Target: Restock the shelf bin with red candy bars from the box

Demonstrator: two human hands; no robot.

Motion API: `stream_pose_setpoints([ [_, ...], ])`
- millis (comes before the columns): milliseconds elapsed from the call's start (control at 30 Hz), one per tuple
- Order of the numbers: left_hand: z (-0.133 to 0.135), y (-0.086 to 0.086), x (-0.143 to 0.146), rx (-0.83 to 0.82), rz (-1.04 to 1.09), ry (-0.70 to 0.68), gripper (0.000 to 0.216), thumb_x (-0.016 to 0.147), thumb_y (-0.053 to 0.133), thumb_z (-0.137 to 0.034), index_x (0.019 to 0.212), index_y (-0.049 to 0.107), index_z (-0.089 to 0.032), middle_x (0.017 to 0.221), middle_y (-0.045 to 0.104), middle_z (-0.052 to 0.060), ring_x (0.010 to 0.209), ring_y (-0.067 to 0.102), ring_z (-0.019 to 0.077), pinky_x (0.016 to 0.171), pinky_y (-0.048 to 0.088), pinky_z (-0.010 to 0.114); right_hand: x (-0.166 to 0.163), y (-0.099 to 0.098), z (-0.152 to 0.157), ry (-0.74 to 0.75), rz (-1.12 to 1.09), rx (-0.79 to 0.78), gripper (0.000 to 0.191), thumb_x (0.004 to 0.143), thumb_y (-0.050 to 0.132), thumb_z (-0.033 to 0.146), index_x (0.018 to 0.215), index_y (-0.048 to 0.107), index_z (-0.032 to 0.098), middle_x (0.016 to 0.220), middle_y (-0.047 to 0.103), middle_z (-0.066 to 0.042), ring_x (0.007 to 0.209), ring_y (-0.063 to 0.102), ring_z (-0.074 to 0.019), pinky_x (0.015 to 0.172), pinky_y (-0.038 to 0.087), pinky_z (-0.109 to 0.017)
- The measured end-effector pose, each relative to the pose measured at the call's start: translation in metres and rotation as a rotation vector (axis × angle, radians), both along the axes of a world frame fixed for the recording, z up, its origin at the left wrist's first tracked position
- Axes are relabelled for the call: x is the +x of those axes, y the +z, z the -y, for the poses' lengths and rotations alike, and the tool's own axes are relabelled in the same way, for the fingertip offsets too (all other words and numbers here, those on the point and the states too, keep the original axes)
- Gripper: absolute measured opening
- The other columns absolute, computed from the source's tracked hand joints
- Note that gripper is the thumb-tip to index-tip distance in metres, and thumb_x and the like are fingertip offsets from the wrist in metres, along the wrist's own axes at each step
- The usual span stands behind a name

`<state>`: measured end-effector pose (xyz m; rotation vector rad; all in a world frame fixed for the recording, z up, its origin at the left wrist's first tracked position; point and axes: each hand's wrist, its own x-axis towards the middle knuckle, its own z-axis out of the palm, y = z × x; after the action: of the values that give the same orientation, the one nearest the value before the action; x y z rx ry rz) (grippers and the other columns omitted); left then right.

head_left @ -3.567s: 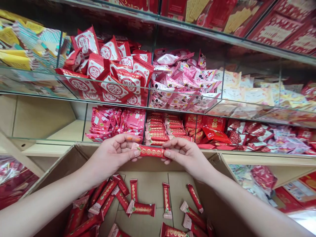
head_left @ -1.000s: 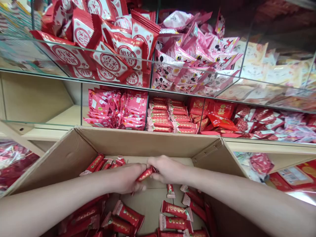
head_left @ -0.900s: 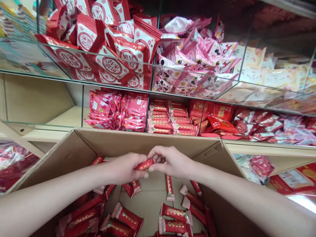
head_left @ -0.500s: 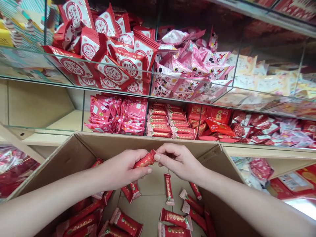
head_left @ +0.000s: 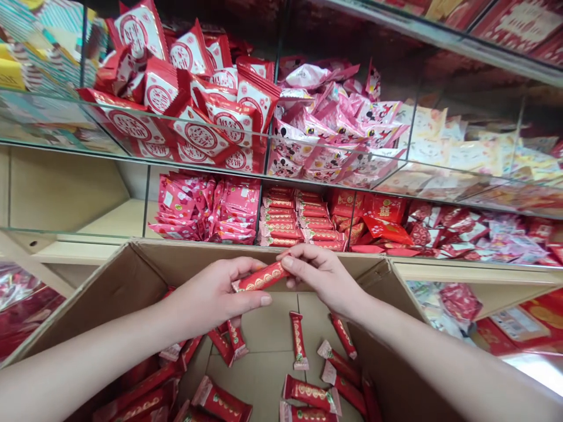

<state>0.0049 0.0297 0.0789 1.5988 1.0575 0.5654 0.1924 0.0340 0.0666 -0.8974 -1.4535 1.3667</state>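
Observation:
Over the open cardboard box [head_left: 259, 331], a red wrapped snack bar [head_left: 263, 276] with gold print is pinched at its right end by my right hand [head_left: 328, 280]. My left hand [head_left: 215, 292] is open around the bar's other end, its thumb stretched out below and apart from the wrapper. The left fingers lie partly behind the bar, so their contact is hard to see. Loose bars of the same kind lie in the box below, among them one upright in the view [head_left: 298, 341] and one lying across [head_left: 311, 394].
Behind the box, a shelf compartment holds neat stacks of matching red bars [head_left: 281, 218]. Pink packets [head_left: 237, 202] sit left of them, red packets [head_left: 385, 217] right. A glass-fronted shelf [head_left: 264, 164] above holds red-and-white packets [head_left: 200, 132] and pink-and-white packets [head_left: 334, 126].
My left thumb and fingers have loosened from around the bar. The bar shows more of its length and has shifted slightly right and up with my right hand.

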Motion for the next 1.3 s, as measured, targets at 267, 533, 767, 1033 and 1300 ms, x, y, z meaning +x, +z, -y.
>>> stream_pose_setpoints([
  [267,-0.012,0.009,-0.005,-0.267,0.422,0.331,0.016,0.063,0.071,-0.024,0.075,0.063,-0.017,0.074,0.066,-0.002,0.063,0.066,0.0125,0.056,0.051,0.017,0.006,0.006,-0.008,-0.153,-0.145,-0.104,0.016,0.064,0.067,0.031,0.066,0.063,0.015,0.057,0.055,0.003,0.049,0.05,-0.0061,0.051,0.042,-0.02],
  [533,-0.011,0.007,-0.004,-0.279,0.584,0.361,0.008,0.071,0.064,-0.024,0.076,0.066,-0.017,0.078,0.07,0.002,0.075,0.066,0.0155,0.064,0.052,0.021,0.001,0.006,-0.001,-0.153,-0.289,-0.133,0.016,0.065,0.066,0.028,0.058,0.061,0.014,0.053,0.054,0.002,0.049,0.047,-0.0066,0.048,0.039,-0.02],
  [767,-0.011,0.006,-0.003,-0.152,0.402,0.368,0.017,0.07,0.065,-0.033,0.075,0.064,-0.017,0.065,0.069,0.0,0.053,0.061,0.0075,0.045,0.043,0.013,0.004,0.005,-0.004,-0.15,-0.319,-0.163,0.019,0.066,0.066,0.031,0.064,0.058,0.014,0.057,0.052,0.004,0.048,0.047,-0.0051,0.047,0.038,-0.019],
  [1033,-0.01,0.009,-0.005,-0.011,0.327,0.322,0.018,0.068,0.065,-0.032,0.068,0.057,-0.016,0.059,0.067,-0.003,0.048,0.055,0.0059,0.05,0.045,0.016,0.01,0.009,-0.005,-0.129,-0.181,-0.079,0.023,0.067,0.064,0.035,0.062,0.055,0.014,0.055,0.048,0.004,0.047,0.043,-0.0055,0.048,0.037,-0.021],
  [1300,-0.007,0.006,-0.002,0.118,0.209,0.21,0.017,0.072,0.06,-0.032,0.07,0.056,-0.015,0.063,0.064,-0.001,0.055,0.058,0.0087,0.056,0.047,0.02,0.023,0.018,-0.003,-0.187,0.593,0.922,0.027,0.074,0.06,0.032,0.097,0.055,0.019,0.092,0.058,-0.008,0.086,0.052,-0.0174,0.075,0.042,-0.034],
])
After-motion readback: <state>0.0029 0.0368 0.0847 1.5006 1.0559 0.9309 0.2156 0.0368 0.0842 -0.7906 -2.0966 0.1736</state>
